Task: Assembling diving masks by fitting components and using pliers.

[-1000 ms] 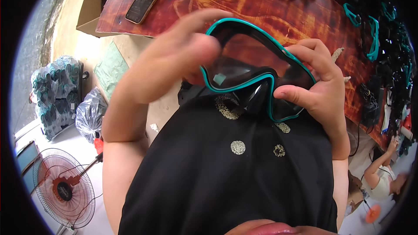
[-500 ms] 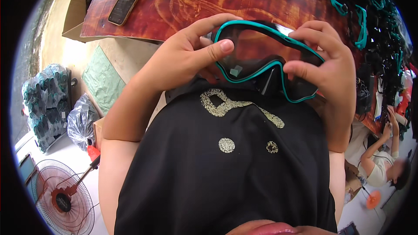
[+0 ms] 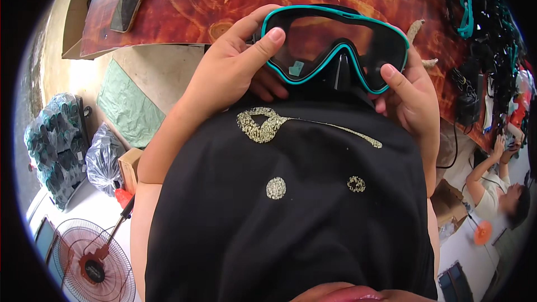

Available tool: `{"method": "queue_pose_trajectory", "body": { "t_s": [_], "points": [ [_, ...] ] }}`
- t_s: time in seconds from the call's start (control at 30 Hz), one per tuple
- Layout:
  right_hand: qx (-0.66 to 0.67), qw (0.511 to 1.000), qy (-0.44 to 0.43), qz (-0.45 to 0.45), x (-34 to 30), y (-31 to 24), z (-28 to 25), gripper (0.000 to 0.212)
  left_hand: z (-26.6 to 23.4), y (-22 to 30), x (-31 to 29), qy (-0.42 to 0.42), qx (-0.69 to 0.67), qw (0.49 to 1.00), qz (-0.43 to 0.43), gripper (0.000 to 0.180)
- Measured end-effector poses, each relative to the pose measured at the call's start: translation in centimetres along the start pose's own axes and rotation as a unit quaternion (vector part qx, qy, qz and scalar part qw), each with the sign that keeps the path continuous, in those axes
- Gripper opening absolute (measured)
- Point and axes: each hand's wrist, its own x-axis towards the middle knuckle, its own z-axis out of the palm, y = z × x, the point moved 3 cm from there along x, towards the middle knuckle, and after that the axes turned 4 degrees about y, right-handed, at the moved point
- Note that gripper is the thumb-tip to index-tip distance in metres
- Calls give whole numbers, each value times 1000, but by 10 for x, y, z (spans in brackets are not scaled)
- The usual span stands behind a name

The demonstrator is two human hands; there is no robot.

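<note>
A diving mask with a teal frame, clear lens and black nose pocket is held up between both hands, in front of the table's near edge. My left hand grips its left side, thumb on the front of the frame and fingers behind. My right hand holds the lower right side, thumb at the front, other fingers mostly hidden behind the mask. A small pale green sticker sits on the lens at the lower left.
On the reddish wooden table lies a phone. Teal mask frames and black parts heap at the right. Bagged teal goods, a plastic bag and a fan stand left. Another person sits far right.
The mask has turned more level and moved slightly up and left. My right hand has slid from the upper right rim to the lower right side. The view has shifted a little.
</note>
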Motion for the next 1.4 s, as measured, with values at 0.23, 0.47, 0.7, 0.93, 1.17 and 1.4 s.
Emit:
{"method": "queue_pose_trajectory", "body": {
  "t_s": [0.23, 0.47, 0.7, 0.93, 1.17, 1.4],
  "points": [
    [27, 997, 4, -69, -3, -1, 8, 71, 0, -4, -2, 36, -8, 991, 127, 59],
    [5, 998, -54, -42, -3, -9, 7, 76, 2, -3, -1, 34, 1, 987, 159, 58],
    [4, 996, -52, -78, 0, 5, 8, 68, 4, -12, 2, 48, 1, 988, 147, 61],
    [10, 997, -65, -38, -6, -4, 14, 73, -3, -16, 0, 32, 4, 989, 144, 59],
    [15, 993, -104, -58, -8, -16, 13, 64, -2, 0, -9, 27, -38, 990, 132, 56],
    [6, 969, -61, -239, 41, -67, 10, 73, -12, 76, 30, 88, 87, 935, 331, 55]
  ]
}}
